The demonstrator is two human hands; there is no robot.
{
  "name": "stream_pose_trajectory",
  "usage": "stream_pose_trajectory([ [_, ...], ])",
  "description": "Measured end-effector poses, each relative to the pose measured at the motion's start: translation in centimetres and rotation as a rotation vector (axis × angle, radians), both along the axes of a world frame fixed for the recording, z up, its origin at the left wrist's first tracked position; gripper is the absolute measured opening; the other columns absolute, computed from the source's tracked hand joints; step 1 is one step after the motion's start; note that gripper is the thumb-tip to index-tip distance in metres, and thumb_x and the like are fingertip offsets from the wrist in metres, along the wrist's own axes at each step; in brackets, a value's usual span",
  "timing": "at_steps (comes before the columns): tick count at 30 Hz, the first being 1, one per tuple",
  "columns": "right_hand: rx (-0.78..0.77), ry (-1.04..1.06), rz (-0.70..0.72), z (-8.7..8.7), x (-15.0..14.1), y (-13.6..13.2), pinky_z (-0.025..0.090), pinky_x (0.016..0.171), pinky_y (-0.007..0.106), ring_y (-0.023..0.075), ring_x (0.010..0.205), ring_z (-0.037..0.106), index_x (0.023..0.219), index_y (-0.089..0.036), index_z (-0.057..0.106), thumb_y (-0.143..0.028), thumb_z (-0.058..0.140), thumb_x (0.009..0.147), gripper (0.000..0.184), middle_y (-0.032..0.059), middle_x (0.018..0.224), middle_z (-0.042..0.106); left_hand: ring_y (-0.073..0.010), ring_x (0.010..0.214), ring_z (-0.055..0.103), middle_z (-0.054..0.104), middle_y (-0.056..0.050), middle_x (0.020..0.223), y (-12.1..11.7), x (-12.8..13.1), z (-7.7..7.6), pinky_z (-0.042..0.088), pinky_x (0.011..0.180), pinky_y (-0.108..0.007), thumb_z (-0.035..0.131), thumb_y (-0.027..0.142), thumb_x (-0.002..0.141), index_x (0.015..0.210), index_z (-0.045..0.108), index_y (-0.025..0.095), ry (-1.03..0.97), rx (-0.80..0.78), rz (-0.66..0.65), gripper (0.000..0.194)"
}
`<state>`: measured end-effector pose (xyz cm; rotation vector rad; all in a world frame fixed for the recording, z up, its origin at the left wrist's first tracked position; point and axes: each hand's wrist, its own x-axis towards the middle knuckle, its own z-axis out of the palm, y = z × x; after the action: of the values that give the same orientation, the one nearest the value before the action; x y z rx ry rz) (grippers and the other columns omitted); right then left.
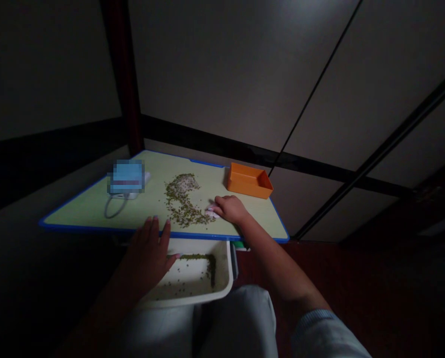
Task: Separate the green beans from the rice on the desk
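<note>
A small pale, flat piece (212,210) is pinched in my right hand (230,209); its kind is not clear. Its edge meets a scatter of small green grains (185,211) on the pale green tabletop (155,166). Farther back, whitish grains (187,184) lie mixed among the green ones. My left hand (153,248) has its fingers spread, with the tips at the table's near blue edge and the thumb over a white bin (227,271). Inside that bin, green grains line the back and right side, and several lie loose on the bottom.
An orange open box (248,181) stands at the table's back right. On the left is a device with a blurred-out screen (127,176) and a looped grey cable (112,214). Cabinet panels (215,74) rise directly behind the table. My knees are below the bin.
</note>
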<state>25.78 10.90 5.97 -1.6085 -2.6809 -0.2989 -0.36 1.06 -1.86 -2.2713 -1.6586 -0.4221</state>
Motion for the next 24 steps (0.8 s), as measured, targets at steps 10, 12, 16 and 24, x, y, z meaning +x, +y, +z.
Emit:
stream_pose_trajectory([
  [10, -0.007, 0.082, -0.04, 0.0, 2.2, -2.7, 0.036, 0.072, 0.028, 0.0218, 0.092, 0.066, 0.105, -0.02, 0.061, -0.056, 0.039, 0.098, 0.043, 0.0094, 0.099, 0.074, -0.0476, 0.14, 0.037, 0.04, -0.035, 0.147, 0.4, -0.3, -0.7, 0.035, 0.107, -0.061, 0.055, 0.048, 0.076, 0.138, 0.042, 0.003, -0.037, 0.038, -0.024, 0.078],
  [12, 0.015, 0.105, -0.05, -0.1, 2.4, -3.1, 0.035, 0.071, 0.028, 0.0216, 0.091, 0.066, 0.103, -0.02, 0.061, -0.055, 0.039, 0.099, 0.041, 0.0092, 0.097, 0.073, -0.0485, 0.14, 0.037, 0.04, -0.036, 0.146, 0.4, -0.4, -0.7, 0.034, 0.108, -0.061, 0.056, 0.048, 0.076, 0.138, 0.042, 0.003, -0.04, 0.037, -0.038, 0.079],
  [16, 0.087, 0.162, -0.142, -0.4, 2.5, -3.6, 0.034, 0.07, 0.028, 0.0211, 0.088, 0.065, 0.102, -0.019, 0.061, -0.052, 0.04, 0.099, 0.039, 0.0092, 0.095, 0.073, -0.0484, 0.141, 0.034, 0.038, -0.035, 0.148, 0.5, -0.6, -0.9, 0.033, 0.109, -0.061, 0.056, 0.048, 0.076, 0.14, 0.039, 0.003, -0.05, 0.048, -0.058, 0.08],
  [24, 0.136, 0.348, -0.358, -0.9, 3.6, -5.6, 0.03, 0.063, 0.027, 0.0179, 0.077, 0.062, 0.096, -0.02, 0.062, -0.048, 0.044, 0.097, 0.034, 0.0069, 0.088, 0.073, -0.048, 0.143, 0.032, 0.037, -0.035, 0.149, 0.6, -0.6, -1.2, 0.03, 0.111, -0.061, 0.055, 0.048, 0.078, 0.141, 0.038, 0.004, -0.067, 0.066, -0.065, 0.079],
])
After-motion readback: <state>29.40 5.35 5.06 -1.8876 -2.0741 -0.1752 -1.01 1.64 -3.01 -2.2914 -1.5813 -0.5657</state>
